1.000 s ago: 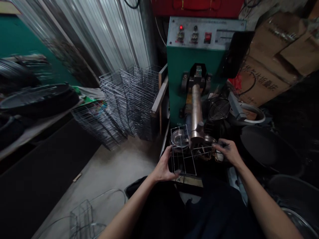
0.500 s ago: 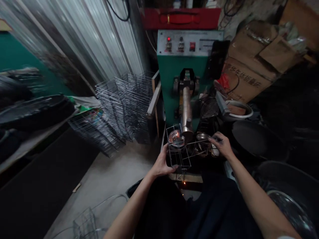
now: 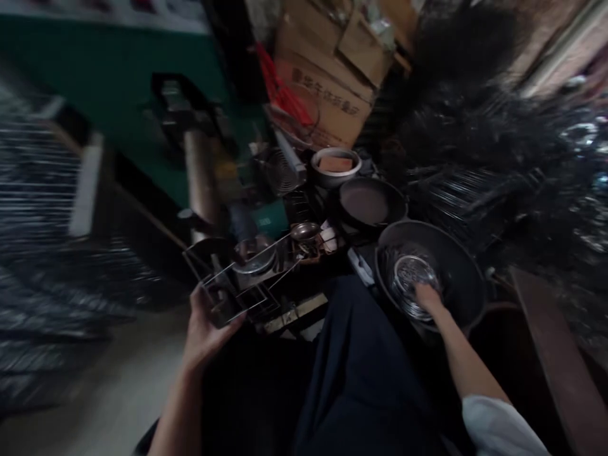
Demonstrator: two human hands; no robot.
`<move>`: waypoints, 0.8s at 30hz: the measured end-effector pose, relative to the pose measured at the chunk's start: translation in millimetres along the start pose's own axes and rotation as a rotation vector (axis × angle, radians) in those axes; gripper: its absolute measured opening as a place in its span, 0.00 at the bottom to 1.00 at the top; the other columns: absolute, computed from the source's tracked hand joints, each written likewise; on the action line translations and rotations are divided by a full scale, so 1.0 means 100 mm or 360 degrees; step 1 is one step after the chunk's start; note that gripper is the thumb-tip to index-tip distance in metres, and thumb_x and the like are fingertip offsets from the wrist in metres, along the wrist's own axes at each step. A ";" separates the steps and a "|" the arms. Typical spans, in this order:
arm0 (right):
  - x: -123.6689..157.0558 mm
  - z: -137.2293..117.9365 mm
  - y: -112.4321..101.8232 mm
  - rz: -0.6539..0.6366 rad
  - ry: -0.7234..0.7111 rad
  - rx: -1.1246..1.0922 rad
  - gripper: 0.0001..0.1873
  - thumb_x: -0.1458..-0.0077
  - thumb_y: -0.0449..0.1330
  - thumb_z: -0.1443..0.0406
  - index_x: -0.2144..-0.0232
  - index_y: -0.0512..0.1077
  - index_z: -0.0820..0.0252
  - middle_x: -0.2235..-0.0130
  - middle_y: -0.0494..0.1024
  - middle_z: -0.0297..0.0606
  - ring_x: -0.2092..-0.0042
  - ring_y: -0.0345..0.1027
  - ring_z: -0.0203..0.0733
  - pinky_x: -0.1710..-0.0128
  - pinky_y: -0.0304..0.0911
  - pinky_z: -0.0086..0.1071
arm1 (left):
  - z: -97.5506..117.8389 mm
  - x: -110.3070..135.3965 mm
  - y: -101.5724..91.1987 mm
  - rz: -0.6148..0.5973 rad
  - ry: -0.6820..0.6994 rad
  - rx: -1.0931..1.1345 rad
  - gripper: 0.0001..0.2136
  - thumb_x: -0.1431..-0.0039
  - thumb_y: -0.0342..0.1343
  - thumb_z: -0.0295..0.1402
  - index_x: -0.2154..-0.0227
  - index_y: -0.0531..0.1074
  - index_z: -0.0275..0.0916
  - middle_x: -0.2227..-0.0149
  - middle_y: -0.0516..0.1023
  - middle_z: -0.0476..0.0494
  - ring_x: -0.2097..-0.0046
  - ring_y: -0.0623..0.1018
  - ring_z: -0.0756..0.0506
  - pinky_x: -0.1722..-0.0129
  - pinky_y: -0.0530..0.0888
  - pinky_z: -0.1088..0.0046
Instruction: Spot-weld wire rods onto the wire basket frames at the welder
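Cluttered workshop corner, view tilted and partly blurred: a green machine (image 3: 109, 82) with a metal ram (image 3: 199, 177) at far left, a cardboard box (image 3: 323, 95) at far centre, and a blurred stack of wire racks (image 3: 38, 183) at left. Left hand (image 3: 209, 332) is curled around the near corner of a wire rack (image 3: 237, 285), fingers wrapped on the wires, and it alone bears the rack above the dark trousers (image 3: 361, 373). A round steel dish (image 3: 254, 263) shows through the wires; inside or behind, cannot tell. Right hand (image 3: 427, 294), with a white sleeve (image 3: 498, 427) at the arm's near end, is well apart from the rack, inside a large black wok (image 3: 456, 266). Its fingers are pressed together against a round glass lid (image 3: 408, 278) lying in the wok; whether they pinch it, cannot tell. A dark pan (image 3: 365, 202) and white basin (image 3: 335, 166) sit farther off.
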State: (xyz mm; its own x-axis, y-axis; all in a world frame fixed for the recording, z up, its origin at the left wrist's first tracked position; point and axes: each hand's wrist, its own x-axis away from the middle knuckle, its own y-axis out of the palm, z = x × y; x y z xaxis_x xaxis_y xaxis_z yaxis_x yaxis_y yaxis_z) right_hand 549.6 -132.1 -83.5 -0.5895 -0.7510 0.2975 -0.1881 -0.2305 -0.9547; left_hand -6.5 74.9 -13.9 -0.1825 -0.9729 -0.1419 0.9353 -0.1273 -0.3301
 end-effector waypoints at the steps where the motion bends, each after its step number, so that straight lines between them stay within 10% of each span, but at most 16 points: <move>1: 0.08 0.02 0.10 -0.0039 0.0023 -0.0016 0.16 0.41 0.64 0.63 0.51 0.77 0.63 0.56 0.83 0.52 0.52 0.79 0.54 0.54 0.69 0.37 | 0.01 -0.01 0.01 -0.0014 -0.0043 -0.0003 0.49 0.57 0.74 0.44 0.34 0.54 0.47 0.39 0.68 0.35 0.48 0.80 0.33 0.50 0.82 0.46; 12: 0.24 -0.06 0.31 -0.0162 -0.0141 -0.0092 0.25 0.37 0.61 0.64 0.39 0.70 0.62 0.37 0.73 0.55 0.37 0.69 0.53 0.42 0.65 0.38 | 0.17 -0.02 0.05 0.0027 -0.0103 -0.0078 0.47 0.64 0.78 0.42 0.41 0.59 0.56 0.45 0.71 0.50 0.49 0.80 0.36 0.52 0.84 0.47; 24: 0.30 -0.11 0.16 0.0113 -0.0144 -0.0330 0.14 0.42 0.62 0.65 0.54 0.78 0.59 0.53 0.84 0.50 0.50 0.78 0.53 0.51 0.69 0.37 | 0.13 -0.01 0.04 -0.0021 0.0003 -0.0033 0.43 0.57 0.75 0.43 0.41 0.56 0.58 0.45 0.70 0.50 0.46 0.78 0.34 0.43 0.77 0.35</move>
State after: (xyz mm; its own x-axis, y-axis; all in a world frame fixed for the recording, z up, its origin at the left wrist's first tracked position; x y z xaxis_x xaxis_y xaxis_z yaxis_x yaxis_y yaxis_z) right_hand 520.6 -151.7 -90.1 -0.5362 -0.8153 0.2189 -0.3113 -0.0500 -0.9490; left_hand 1.4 72.5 -2.6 -0.1955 -0.9708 -0.1392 0.9262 -0.1361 -0.3515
